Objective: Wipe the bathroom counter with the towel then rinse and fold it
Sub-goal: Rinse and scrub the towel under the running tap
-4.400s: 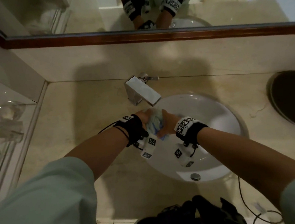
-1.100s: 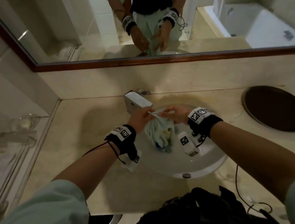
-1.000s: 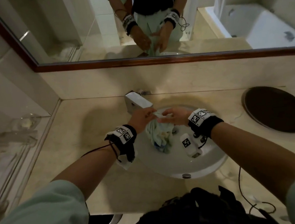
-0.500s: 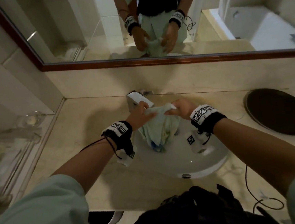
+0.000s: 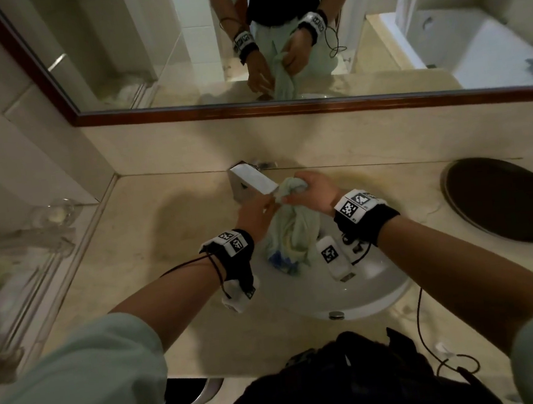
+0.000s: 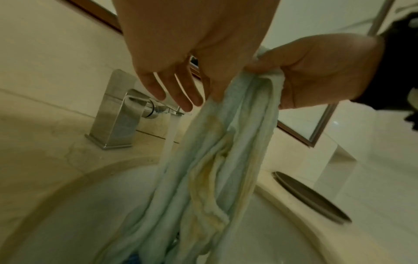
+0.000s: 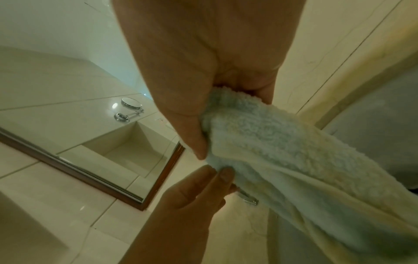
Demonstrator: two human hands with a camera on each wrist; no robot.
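Observation:
A pale blue-green towel (image 5: 293, 231) with yellowish stains hangs bunched over the white sink (image 5: 372, 289), just right of the faucet. My right hand (image 5: 309, 188) grips its gathered top end; the right wrist view shows thumb and fingers curled round the towel (image 7: 282, 142). My left hand (image 5: 258, 213) is beside it on the left. In the left wrist view the left hand (image 6: 185, 96) has straight, spread fingers whose tips touch the towel (image 6: 226, 169) just below the right hand (image 6: 316, 71). The towel's lower end reaches into the bowl.
Water runs from the square chrome faucet (image 6: 117, 121) behind the towel. The beige counter (image 5: 152, 237) surrounds the sink, with a dark round tray (image 5: 503, 200) at the right. A wood-framed mirror (image 5: 276, 39) is behind, and glass items (image 5: 36, 241) stand at the left.
The towel was stretched between both hands half a second ago. Now my right hand has bunched the top end into its fist, and my left hand has let go and only touches it.

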